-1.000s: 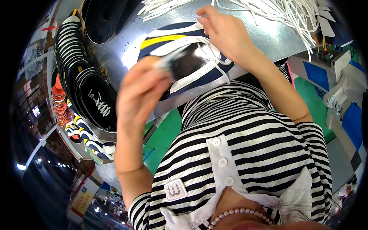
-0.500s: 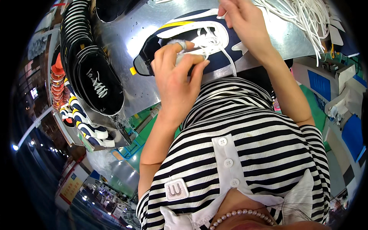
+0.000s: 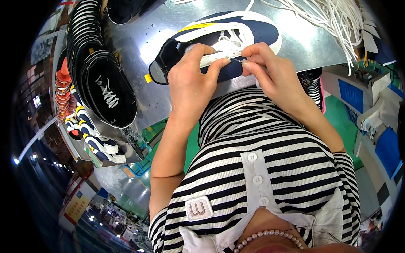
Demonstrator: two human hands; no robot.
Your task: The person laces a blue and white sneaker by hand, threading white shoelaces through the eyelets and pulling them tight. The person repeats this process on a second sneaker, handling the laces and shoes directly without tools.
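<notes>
A navy, white and yellow sneaker (image 3: 215, 33) lies on the metal table, toe to the right. White lace (image 3: 231, 37) criss-crosses its upper eyelets. My left hand (image 3: 192, 76) grips the near eyelet edge, its index finger at the shoe opening and its thumb outside. Close beside it, my right hand (image 3: 270, 71) is closed, thumb and index finger pinching a thin, shiny, pin-like piece (image 3: 235, 60). This piece spans the gap to my left thumb tip; whether it is a lace tip or a tool, I cannot tell.
Stacked black shoe uppers (image 3: 107, 92) stand at the left, with more sneakers (image 3: 99, 143) below them. A pile of white laces (image 3: 325, 25) hangs over the table's far right corner. Another dark shoe (image 3: 126, 10) lies at the far edge. The metal table (image 3: 143, 97) ends near my body.
My right hand has come from beyond the toe down to the near eyelets, beside my left hand. The loose lace end near the table's front edge no longer shows there.
</notes>
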